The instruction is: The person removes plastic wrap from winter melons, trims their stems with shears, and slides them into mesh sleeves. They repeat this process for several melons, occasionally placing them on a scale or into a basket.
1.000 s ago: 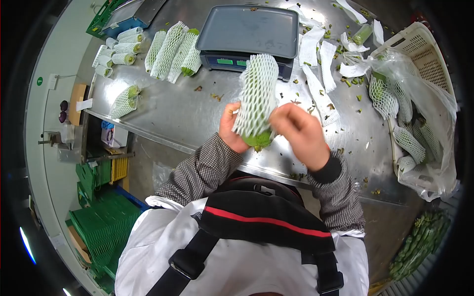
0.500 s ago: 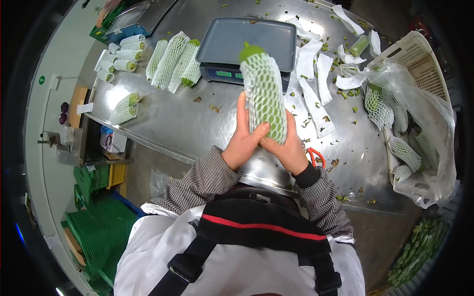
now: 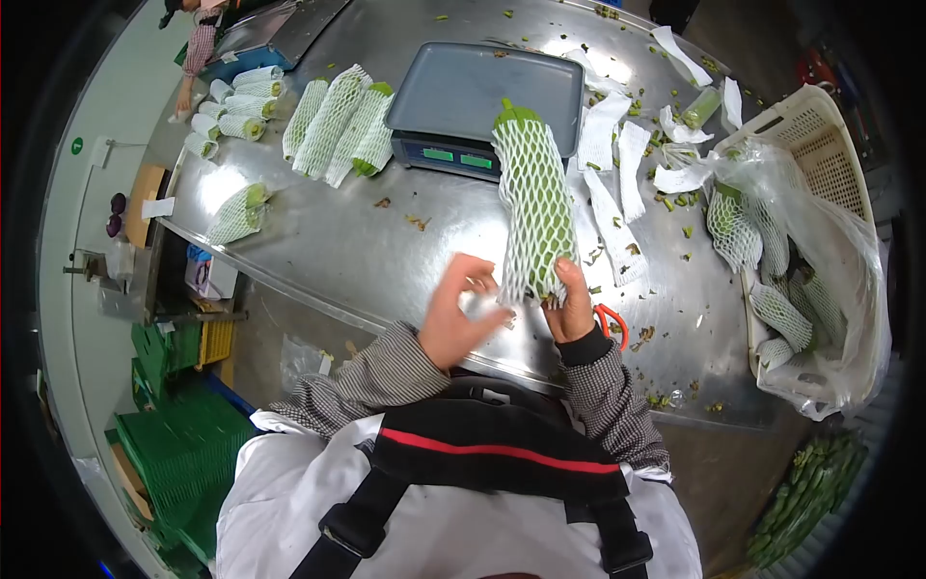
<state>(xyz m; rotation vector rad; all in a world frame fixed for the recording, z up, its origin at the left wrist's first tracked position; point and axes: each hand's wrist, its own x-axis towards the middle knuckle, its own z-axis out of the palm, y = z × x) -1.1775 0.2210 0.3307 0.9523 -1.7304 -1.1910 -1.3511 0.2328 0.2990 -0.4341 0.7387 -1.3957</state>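
Note:
A long green vegetable (image 3: 536,198), which looks like an eggplant with a green stem cap, stands tilted in a white foam net sleeve. My right hand (image 3: 572,301) grips its lower end, thumb on the front of the net. Just left of that end, my left hand (image 3: 461,307) is apart from the net, slightly blurred, fingers and thumb spread. Behind the vegetable is a grey weighing scale (image 3: 482,92) with lit green displays. Wrapped vegetables (image 3: 338,125) lie left of the scale, and one more (image 3: 241,214) rests near the table's left edge.
Empty foam sleeves (image 3: 614,227) and green trimmings litter the steel table (image 3: 386,251). Red-handled scissors (image 3: 613,323) lie beside my right wrist. A white crate (image 3: 820,135) with a plastic bag holds wrapped vegetables at right. A co-worker's arm (image 3: 198,58) reaches toward shorter wrapped pieces (image 3: 253,104) at upper left.
My left hand has come off the net and moved left, opening. The right hand keeps its hold at the lower end. The vegetable has shifted right and down. A co-worker's arm has appeared at upper left.

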